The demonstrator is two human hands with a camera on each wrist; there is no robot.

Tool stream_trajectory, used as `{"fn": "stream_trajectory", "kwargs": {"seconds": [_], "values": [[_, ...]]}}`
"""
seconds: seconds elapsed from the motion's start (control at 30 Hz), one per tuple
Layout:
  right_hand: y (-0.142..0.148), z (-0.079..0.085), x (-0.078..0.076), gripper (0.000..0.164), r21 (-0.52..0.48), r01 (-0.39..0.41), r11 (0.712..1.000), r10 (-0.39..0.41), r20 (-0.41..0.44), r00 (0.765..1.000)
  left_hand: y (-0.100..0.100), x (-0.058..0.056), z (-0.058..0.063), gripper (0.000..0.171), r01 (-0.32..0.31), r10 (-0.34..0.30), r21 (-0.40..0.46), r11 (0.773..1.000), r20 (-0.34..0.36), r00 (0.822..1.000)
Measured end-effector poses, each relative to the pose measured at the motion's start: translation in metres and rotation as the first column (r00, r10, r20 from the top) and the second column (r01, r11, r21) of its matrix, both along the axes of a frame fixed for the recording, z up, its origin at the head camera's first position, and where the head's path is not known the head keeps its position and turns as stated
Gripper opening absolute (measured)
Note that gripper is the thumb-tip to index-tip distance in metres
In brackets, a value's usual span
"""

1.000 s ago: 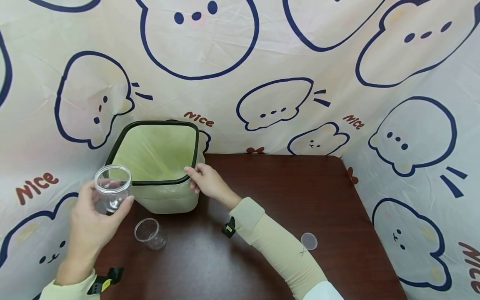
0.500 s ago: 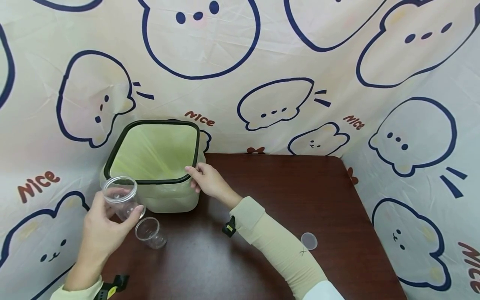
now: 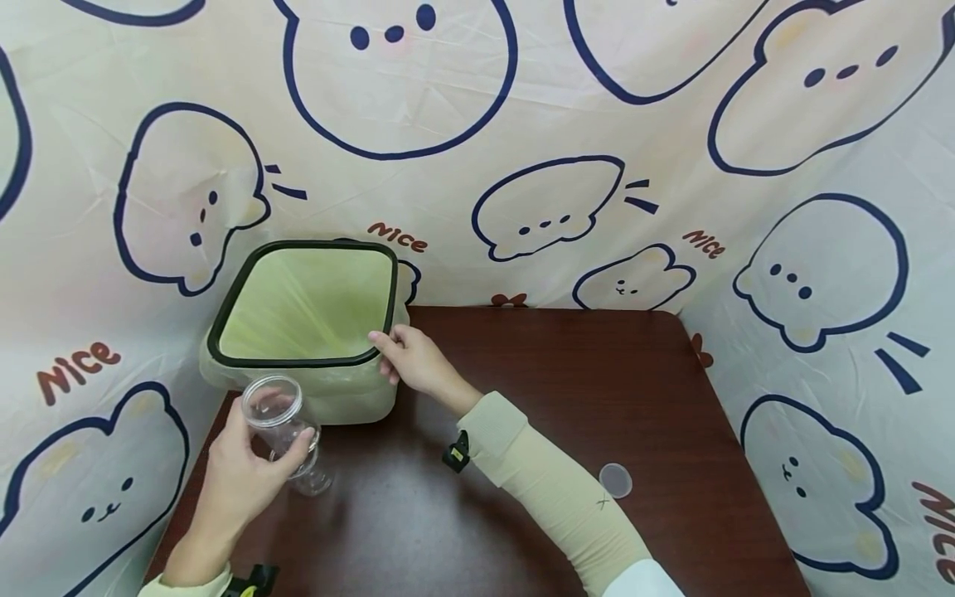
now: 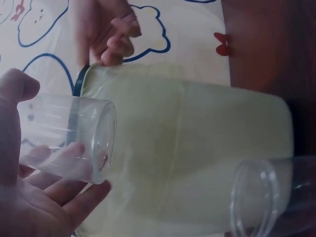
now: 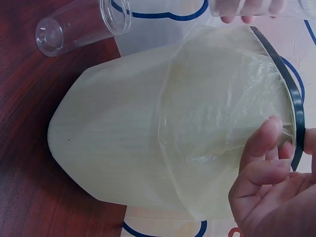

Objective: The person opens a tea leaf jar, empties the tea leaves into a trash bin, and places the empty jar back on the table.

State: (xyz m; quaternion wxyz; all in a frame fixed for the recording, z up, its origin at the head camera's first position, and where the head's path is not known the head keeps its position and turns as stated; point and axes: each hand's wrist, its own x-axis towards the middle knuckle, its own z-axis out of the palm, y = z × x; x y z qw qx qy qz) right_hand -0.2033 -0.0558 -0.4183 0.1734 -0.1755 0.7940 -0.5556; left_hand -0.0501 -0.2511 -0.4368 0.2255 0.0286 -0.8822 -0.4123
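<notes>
My left hand [image 3: 242, 481] grips a clear plastic jar [image 3: 270, 408], thumb on one side and fingers on the other. In the left wrist view this jar [image 4: 69, 133] lies across the fingers with its base outward. A second clear jar [image 3: 317, 482] stands upright on the table; the held jar overlaps it in the head view. My right hand [image 3: 416, 361] pinches the dark rim [image 3: 393, 290] of a pale green trash bin at its near right corner. A thin trash bag [image 5: 212, 108] hangs over the bin's outside in the right wrist view.
The trash bin [image 3: 336, 398] stands at the table's back left, against the cartoon-printed cloth [image 3: 537, 99]. A small translucent disc [image 3: 615, 480] lies on the dark wooden table [image 3: 559, 365], beside my right sleeve. Cloth also walls the right side.
My left hand has carried its jar right and toward me, from the bin's left front corner to over the standing jar. The right hand stays at the rim.
</notes>
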Motion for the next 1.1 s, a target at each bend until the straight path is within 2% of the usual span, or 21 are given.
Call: {"fn": "stream_trajectory", "kwargs": {"seconds": [0.47, 0.63, 0.8, 0.97, 1.1], "values": [[-0.001, -0.002, 0.000, 0.043, 0.002, 0.012, 1.000, -0.012, 0.018, 1.000, 0.023, 0.003, -0.028, 0.065, 0.070, -0.068, 0.066, 0.995, -0.039, 0.997], [-0.001, -0.002, -0.001, 0.042, -0.002, 0.009, 1.000, -0.009, 0.018, 1.000, 0.030, 0.003, -0.038, 0.063, 0.102, -0.099, 0.063, 0.993, -0.058, 0.993], [0.000, -0.002, -0.001, 0.040, -0.014, 0.008, 1.000, -0.008, 0.020, 1.000, 0.036, 0.003, -0.048, 0.062, 0.094, -0.093, 0.019, 0.995, -0.065, 0.994], [-0.001, -0.003, -0.001, 0.040, -0.014, 0.007, 1.000, -0.006, 0.019, 1.000, 0.044, 0.005, -0.060, 0.063, 0.090, -0.088, 0.054, 0.995, -0.036, 0.995], [-0.001, -0.004, -0.002, 0.040, -0.013, 0.004, 1.000, -0.004, 0.014, 1.000, 0.051, 0.006, -0.073, 0.063, 0.140, -0.136, 0.057, 0.989, -0.076, 0.988]]}}
